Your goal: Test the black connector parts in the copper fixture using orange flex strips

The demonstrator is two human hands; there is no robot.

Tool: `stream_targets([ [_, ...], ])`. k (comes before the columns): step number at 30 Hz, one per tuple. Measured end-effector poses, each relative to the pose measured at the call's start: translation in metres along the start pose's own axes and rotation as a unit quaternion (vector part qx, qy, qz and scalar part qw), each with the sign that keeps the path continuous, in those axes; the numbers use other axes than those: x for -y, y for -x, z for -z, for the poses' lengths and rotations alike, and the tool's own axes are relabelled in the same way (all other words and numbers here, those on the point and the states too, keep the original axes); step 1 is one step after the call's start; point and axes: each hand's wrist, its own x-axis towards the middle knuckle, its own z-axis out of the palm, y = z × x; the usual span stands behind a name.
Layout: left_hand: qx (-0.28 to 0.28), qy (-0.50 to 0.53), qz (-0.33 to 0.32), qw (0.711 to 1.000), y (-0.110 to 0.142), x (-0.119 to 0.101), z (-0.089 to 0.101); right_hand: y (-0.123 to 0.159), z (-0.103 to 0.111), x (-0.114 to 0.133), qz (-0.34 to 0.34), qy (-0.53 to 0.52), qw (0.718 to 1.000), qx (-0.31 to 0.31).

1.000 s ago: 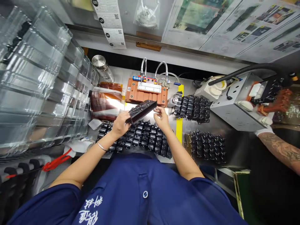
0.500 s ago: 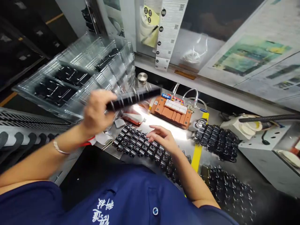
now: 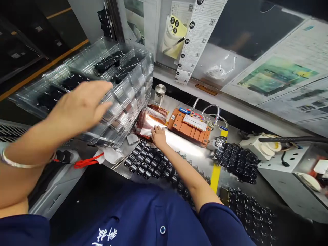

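My left hand (image 3: 79, 106) hovers palm down over the top of a stack of clear plastic trays (image 3: 128, 85), fingers loosely spread, with nothing visible in them. Long black parts (image 3: 73, 81) lie in the top tray's pockets just beyond the fingers. My right hand (image 3: 159, 134) reaches forward across the bench and rests its fingers on the edge of a pile of amber plastic bags (image 3: 148, 119). Below that forearm lies a tray of small black components (image 3: 148, 160).
An orange fixture (image 3: 189, 124) with wires and two bent metal tubes sits behind the lit patch of bench. A metal-lidded jar (image 3: 160, 94) stands at the back. More black component trays (image 3: 237, 159) lie right of a yellow tape line (image 3: 216, 172). A grey box (image 3: 289, 164) is at right.
My left hand carried the long black part up and left to the clear trays, and the part no longer shows in it. My right hand moved forward from the component tray to the amber bags.
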Motion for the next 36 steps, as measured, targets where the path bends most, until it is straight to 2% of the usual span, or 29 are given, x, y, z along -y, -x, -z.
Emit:
stream_targets([
  [2,0.015,0.063,-0.079,0.995,0.045,-0.036,-0.014,0.001,-0.003,-0.004,-0.002,-0.014,1.000,-0.002],
  [3,0.049,0.097,-0.114,0.988,0.065,-0.048,-0.031,0.002,-0.003,-0.006,-0.002,-0.026,1.000,-0.001],
  [4,0.093,0.119,-0.120,0.981,0.081,-0.056,-0.055,0.002,-0.002,-0.007,-0.004,-0.040,0.999,0.000],
  [6,0.170,0.118,-0.055,0.977,0.098,-0.057,-0.116,0.000,0.001,-0.009,-0.011,-0.064,0.998,-0.005],
  [7,0.190,0.110,-0.004,0.976,0.100,-0.053,-0.149,-0.001,0.002,-0.010,-0.014,-0.072,0.997,-0.009],
  [9,0.170,0.102,0.089,0.976,0.092,-0.044,-0.208,-0.003,0.003,-0.013,0.006,-0.088,0.996,-0.008],
  [11,0.162,0.101,0.150,0.970,0.080,-0.041,-0.249,-0.003,0.001,-0.019,0.043,-0.128,0.991,-0.013],
  [13,0.180,0.095,0.182,0.962,0.071,-0.044,-0.270,-0.001,-0.003,-0.029,0.019,-0.200,0.977,-0.074],
  [14,0.194,0.090,0.186,0.959,0.070,-0.047,-0.275,0.000,-0.006,-0.035,-0.033,-0.242,0.961,-0.129],
  [16,0.207,0.079,0.177,0.959,0.072,-0.053,-0.279,0.003,-0.014,-0.047,-0.178,-0.334,0.896,-0.233],
  [17,0.206,0.074,0.168,0.961,0.075,-0.054,-0.279,0.004,-0.017,-0.053,-0.244,-0.390,0.852,-0.251],
  [19,0.193,0.073,0.149,0.967,0.082,-0.056,-0.281,0.005,-0.023,-0.061,-0.322,-0.504,0.772,-0.216],
  [21,0.166,0.096,0.125,0.973,0.086,-0.056,-0.283,0.004,-0.024,-0.065,-0.338,-0.576,0.726,-0.163],
  [23,0.115,0.149,0.124,0.974,0.085,-0.053,-0.284,0.003,-0.021,-0.066,-0.330,-0.597,0.713,-0.161],
  [24,0.082,0.184,0.146,0.969,0.082,-0.052,-0.284,0.002,-0.018,-0.066,-0.324,-0.606,0.706,-0.172],
  [26,0.036,0.266,0.241,0.933,0.072,-0.048,-0.283,0.002,-0.012,-0.065,-0.315,-0.641,0.676,-0.181],
  [28,0.057,0.365,0.359,0.857,0.059,-0.045,-0.280,0.001,-0.008,-0.065,-0.314,-0.675,0.647,-0.165],
  [29,0.087,0.418,0.404,0.809,0.053,-0.043,-0.277,0.001,-0.006,-0.064,-0.317,-0.680,0.644,-0.148],
  [30,0.114,0.466,0.434,0.762,0.048,-0.042,-0.274,0.002,-0.004,-0.064,-0.319,-0.673,0.654,-0.133],
  [31,0.130,0.505,0.449,0.726,0.043,-0.042,-0.271,0.003,-0.003,-0.063,-0.321,-0.651,0.676,-0.127],
  [32,0.133,0.530,0.452,0.705,0.040,-0.043,-0.267,0.004,0.000,-0.062,-0.320,-0.612,0.710,-0.138],
  [33,0.127,0.540,0.448,0.701,0.038,-0.046,-0.264,0.006,0.003,-0.060,-0.315,-0.558,0.749,-0.165],
  [34,0.119,0.538,0.440,0.709,0.038,-0.050,-0.260,0.007,0.007,-0.056,-0.304,-0.493,0.789,-0.205],
  [36,0.121,0.510,0.401,0.752,0.040,-0.060,-0.252,0.012,0.019,-0.046,-0.248,-0.372,0.851,-0.276],
])
